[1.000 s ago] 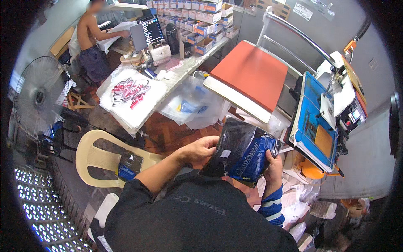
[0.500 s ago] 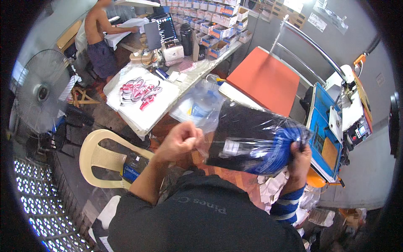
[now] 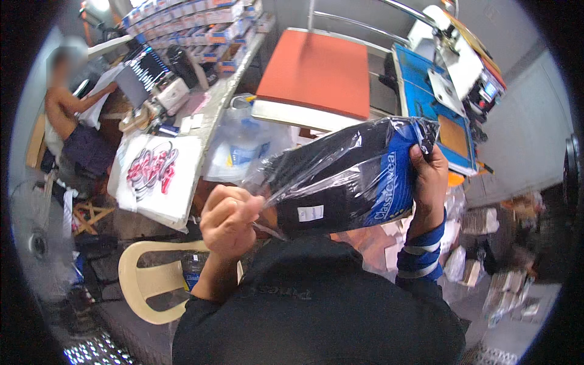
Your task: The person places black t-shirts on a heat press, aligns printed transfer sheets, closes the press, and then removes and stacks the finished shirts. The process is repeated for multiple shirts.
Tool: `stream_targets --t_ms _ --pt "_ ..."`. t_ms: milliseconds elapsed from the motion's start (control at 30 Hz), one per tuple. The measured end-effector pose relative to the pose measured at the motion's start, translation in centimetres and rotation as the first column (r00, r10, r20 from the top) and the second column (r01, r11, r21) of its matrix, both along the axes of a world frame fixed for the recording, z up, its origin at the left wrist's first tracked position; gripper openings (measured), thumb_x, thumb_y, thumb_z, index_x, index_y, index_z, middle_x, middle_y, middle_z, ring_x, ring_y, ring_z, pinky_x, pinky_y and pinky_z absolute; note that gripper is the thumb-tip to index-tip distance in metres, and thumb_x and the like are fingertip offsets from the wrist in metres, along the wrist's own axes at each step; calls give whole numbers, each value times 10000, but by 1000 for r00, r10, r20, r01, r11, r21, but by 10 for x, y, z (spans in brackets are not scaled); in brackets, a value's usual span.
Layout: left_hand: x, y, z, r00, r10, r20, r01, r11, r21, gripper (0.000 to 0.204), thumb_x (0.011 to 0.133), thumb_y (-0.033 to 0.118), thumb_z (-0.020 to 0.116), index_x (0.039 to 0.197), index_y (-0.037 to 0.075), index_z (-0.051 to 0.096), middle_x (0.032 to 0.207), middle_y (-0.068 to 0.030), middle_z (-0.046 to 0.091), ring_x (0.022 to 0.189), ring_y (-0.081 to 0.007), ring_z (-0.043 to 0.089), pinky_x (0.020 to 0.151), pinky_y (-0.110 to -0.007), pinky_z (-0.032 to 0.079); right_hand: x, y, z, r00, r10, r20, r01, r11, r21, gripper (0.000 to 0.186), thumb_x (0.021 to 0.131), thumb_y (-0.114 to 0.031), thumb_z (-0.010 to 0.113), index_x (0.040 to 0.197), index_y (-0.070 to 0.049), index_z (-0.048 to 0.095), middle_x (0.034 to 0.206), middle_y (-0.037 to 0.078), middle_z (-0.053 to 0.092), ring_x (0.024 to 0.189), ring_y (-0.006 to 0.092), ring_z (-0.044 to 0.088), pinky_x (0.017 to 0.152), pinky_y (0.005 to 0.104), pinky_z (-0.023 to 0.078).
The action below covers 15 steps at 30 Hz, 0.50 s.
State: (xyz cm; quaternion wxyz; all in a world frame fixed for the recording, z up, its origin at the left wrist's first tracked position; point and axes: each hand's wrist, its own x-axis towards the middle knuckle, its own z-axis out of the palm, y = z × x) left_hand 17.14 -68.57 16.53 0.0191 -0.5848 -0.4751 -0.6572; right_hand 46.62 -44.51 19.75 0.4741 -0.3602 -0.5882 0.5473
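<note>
Held up in front of me is a clear plastic bag with a folded black garment inside. A blue printed label runs across its right part, and a small white sticker sits near its lower left. My right hand is closed around the bag's right end, thumb on top. At the left end, my left hand is a fist pinching the loose plastic, which stretches taut from its fingers. On the cream plastic chair below my left arm lies a similar bagged dark item with a blue label.
A table at left bears white sheets with a red and black print. Past the bag stand a red-orange flat board and a blue-framed machine. Another person works at far left. Small boxes line the back; packages lie at right.
The view has swung right. The bag has tilted so its label faces me more fully, and the plastic at my left hand is now stretched out. Both hands keep their hold.
</note>
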Motion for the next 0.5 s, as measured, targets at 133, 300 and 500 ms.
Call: stream_targets --t_ms 133,300,500 --pt "11 20 -10 394 -592 703 580 754 309 607 1060 361 608 1519 26 395 1007 -161 668 811 -228 665 643 -318 569 16 -4 -11 969 -156 -192 169 984 53 258 1008 -143 715 1243 -37 705 1141 12 729 967 91 638 904 268 494" --pt "15 28 -61 526 -348 776 789 540 -293 305 1003 203 703 1202 -5 602 1002 -107 710 886 -158 671 737 -300 528 28 -13 -9 923 -380 64 355 904 237 296 1029 -155 692 1289 -13 674 1149 33 728 1006 105 625 961 266 468" --pt "9 46 -107 459 -211 863 772 575 -270 423 933 145 747 1315 38 600 1097 -82 696 894 -156 665 813 -340 555 16 -33 7 899 -370 234 335 925 178 400 1090 -338 592 1299 -2 649 1114 55 721 1008 173 629 946 315 483"
